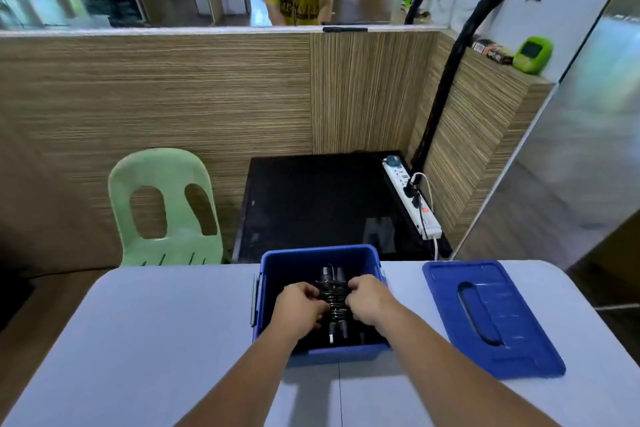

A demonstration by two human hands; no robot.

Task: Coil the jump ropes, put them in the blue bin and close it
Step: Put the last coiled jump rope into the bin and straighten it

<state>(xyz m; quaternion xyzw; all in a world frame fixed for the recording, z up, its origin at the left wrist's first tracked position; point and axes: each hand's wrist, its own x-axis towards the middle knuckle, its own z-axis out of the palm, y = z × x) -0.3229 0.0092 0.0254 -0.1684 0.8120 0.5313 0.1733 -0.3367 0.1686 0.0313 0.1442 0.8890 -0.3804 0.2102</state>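
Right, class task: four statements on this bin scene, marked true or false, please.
1. The lid is on the blue bin. False: it lies on the table, right of the bin.
2. Left grip and right grip both hold the coiled jump rope in the bin. True.
3. The green chair stands right of the bin. False: left, behind the table.
4. A white power strip lies beyond the table. True.

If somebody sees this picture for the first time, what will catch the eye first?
First, the open blue bin at the far edge of the table, where the left hand and the right hand grip a black coiled jump rope inside it. Then the blue lid, flat on the table to the bin's right, and the pale green chair behind the table, on the left.
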